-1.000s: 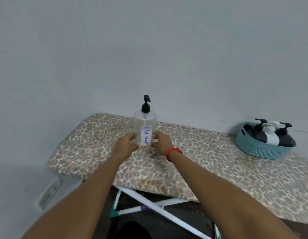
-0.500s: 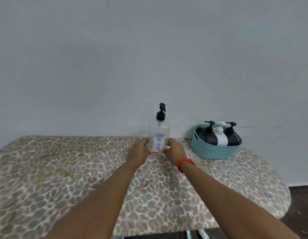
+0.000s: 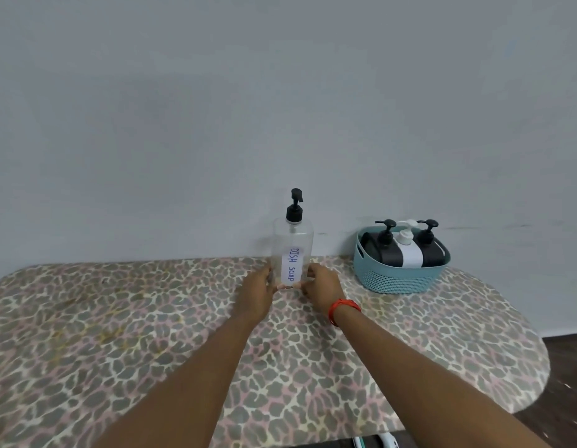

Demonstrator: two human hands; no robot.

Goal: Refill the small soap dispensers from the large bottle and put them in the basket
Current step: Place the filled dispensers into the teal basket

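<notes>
Head cam: large bottle stands upright betw. my two hands, long axis vertical, black pump on top. Nozzle looks turned a bit to the right, but it's too small to say for sure. Body is clear plastic w/ a thin pinkish band at the very bottom. White label faces me; "DISH SOAP" is handwritten down it, letters running top to bottom along the bottle's length.

I grip the lower part from both sides. Left hand wraps the left wall and right hand wraps the right wall, fingers curled round it, thumbs at the front near the base. Can't tell if the base sits on the cover or is just off it.

Bottle is at the far edge of the board, which has a leopard-print cover, close to the grey wall and a bit right of centre. Red wristband on my right wrist.

To the right, apart from the bottle, sits the teal basket, also at the far edge by the wall. Three small dispensers lie tilted in it side by side: black, white, black, w/ pump heads sticking up over the rim.

Dark floor shows past the board's rounded right end.
</notes>
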